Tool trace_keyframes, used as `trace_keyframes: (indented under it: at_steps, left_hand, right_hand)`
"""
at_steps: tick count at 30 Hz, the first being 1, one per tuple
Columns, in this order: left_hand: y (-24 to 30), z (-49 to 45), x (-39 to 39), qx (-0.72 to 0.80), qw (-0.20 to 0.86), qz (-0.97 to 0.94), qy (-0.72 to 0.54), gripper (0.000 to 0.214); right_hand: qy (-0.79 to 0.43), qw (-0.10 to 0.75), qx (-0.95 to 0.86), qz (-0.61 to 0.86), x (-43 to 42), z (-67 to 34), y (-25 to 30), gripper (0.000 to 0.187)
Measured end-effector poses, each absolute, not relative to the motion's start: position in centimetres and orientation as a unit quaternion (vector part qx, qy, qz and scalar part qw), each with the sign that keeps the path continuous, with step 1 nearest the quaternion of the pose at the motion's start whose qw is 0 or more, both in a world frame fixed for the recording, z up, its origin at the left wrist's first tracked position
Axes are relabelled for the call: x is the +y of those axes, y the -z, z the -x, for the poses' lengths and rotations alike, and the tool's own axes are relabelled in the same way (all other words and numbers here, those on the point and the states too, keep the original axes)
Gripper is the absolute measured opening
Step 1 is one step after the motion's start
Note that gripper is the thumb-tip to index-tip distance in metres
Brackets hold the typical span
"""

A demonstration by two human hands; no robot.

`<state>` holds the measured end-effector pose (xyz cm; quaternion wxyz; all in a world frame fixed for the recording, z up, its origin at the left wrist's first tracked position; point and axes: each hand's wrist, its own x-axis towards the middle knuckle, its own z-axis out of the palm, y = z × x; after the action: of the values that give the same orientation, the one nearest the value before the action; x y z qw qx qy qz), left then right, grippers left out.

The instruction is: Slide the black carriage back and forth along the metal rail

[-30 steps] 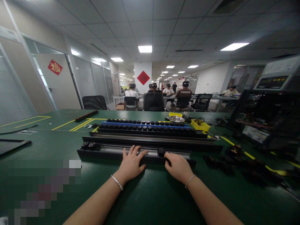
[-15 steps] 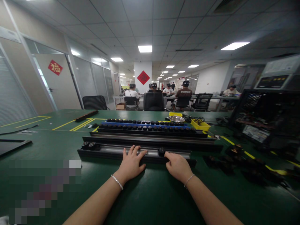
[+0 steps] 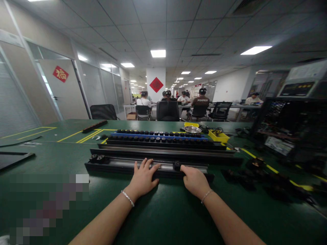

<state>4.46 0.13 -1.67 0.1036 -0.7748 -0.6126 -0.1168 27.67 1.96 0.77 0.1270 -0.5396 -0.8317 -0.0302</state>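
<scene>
Along the near rail (image 3: 112, 167) on the green worktop (image 3: 163, 221), has the block (image 3: 177, 165) a touch farther right than a moment ago, with the right hand (image 3: 196, 182) shifted along too, fingers curled in and foremost tip at the block's right side; too small to make out whether pinching or merely touching. Leaves the left hand (image 3: 143, 182) in place over the rail, fingers spread wide, gripping nothing. Suggests, by so slight a shift, a block loose enough to slide, sitting well apart from the pair (image 3: 97, 158) at the left end.
</scene>
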Motion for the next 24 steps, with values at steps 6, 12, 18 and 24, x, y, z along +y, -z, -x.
trace_keyframes:
  at_steps: [6, 12, 18, 24]
  left_hand:
    - [1.60, -4.48, 0.09, -0.614, 0.104, 0.774, 0.114, 0.059]
    - [1.67, -4.49, 0.17, -0.612, 0.102, 0.775, 0.118, 0.058]
    - [1.81, -4.37, 0.23, -0.609, 0.101, 0.777, 0.122, 0.059]
    - [1.84, -4.28, 0.29, -0.604, 0.104, 0.780, 0.124, 0.059]
  right_hand:
    - [0.024, 0.133, -0.827, 0.545, 2.00, -27.80, -0.77, 0.027]
    - [0.021, 0.144, -0.818, 0.557, 2.20, -28.02, -0.51, 0.027]
    - [0.014, 0.141, -0.815, 0.562, 2.18, -28.19, -0.67, 0.027]
    - [0.022, 0.141, -0.807, 0.572, 2.37, -28.61, -0.52, 0.028]
